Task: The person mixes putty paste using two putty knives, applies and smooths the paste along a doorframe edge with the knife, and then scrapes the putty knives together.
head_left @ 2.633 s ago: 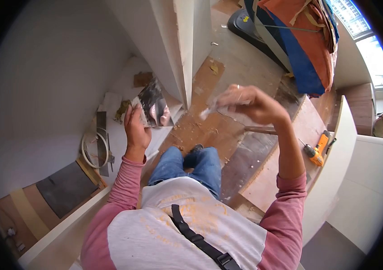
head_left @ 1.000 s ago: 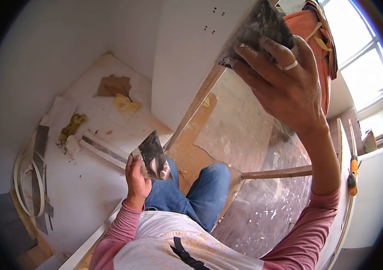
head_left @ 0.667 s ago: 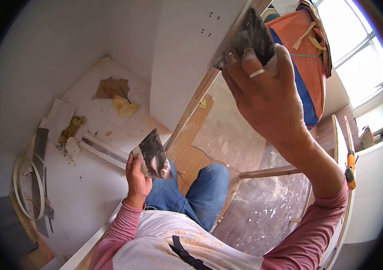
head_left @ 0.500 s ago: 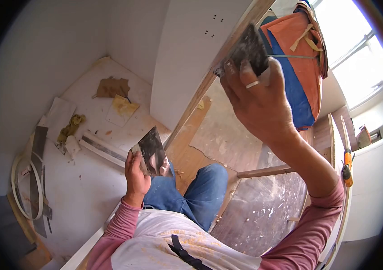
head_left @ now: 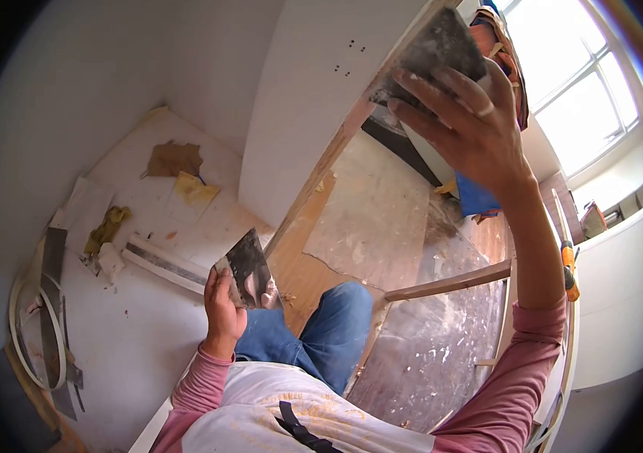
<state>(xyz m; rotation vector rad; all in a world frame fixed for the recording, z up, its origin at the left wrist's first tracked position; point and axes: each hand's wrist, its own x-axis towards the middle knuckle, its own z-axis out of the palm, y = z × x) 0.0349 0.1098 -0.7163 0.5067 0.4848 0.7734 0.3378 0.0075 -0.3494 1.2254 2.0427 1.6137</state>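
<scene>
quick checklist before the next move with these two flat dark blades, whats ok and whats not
1. Larger blade gripped by the right hand: ok, fingers spread across its face.
2. Smaller blade held by the left hand: ok, low above the jeans.
3. Larger blade touching the panel edge: cannot tell; it overlaps the edge in view.
4. Right forearm well away from the orange tool: cannot tell; they appear close together.
5. White surface at left free of scraps: not ok, a brown scrap and yellow scrap lie there.
</scene>
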